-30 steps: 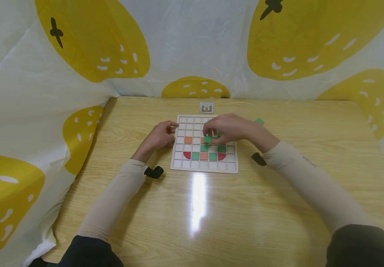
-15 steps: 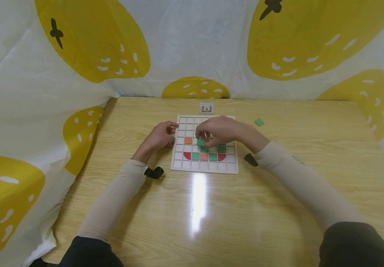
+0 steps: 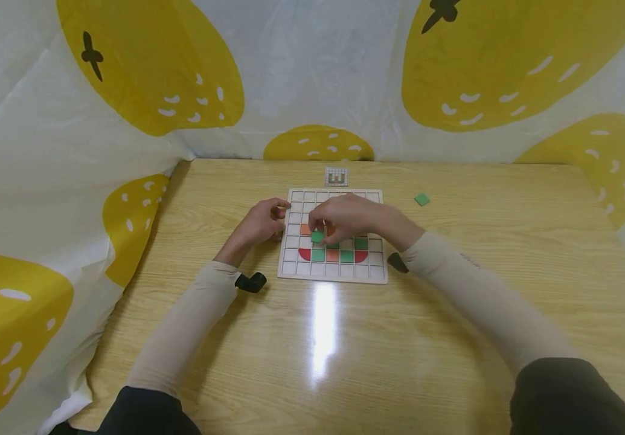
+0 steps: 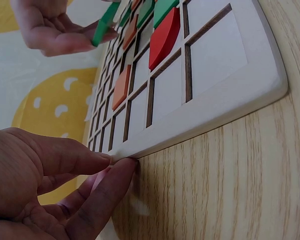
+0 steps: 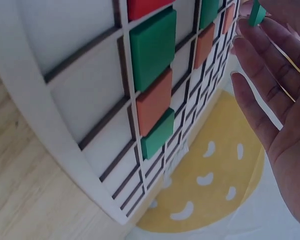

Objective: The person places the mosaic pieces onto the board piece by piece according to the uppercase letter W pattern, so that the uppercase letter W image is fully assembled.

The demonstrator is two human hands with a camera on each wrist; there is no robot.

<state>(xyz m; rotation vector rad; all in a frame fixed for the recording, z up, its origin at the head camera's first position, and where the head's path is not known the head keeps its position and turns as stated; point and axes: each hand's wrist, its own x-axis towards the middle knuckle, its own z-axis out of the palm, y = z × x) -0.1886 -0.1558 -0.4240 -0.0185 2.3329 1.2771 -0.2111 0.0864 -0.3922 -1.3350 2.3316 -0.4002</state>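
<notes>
A white grid board lies on the wooden table, with green and orange square tiles and red rounded tiles set in some cells. At its left edge, my left hand grips the rim between thumb and fingers, as the left wrist view shows close up. My right hand pinches a green square tile by its fingertips, held tilted just above the board's left-middle cells. An orange tile lies right beside the held tile. A red rounded tile sits in a lower cell. My right hand hides several upper-right cells.
A small patterned card lies behind the board. To the board's right rests a loose green tile. White cloth with yellow fruit prints hangs behind and to the left of the table.
My right hand has carried the green tile leftward and slightly nearer across the board. The loose green tile at right, first partly covered by the forearm, now shows whole. My left hand stays put.
</notes>
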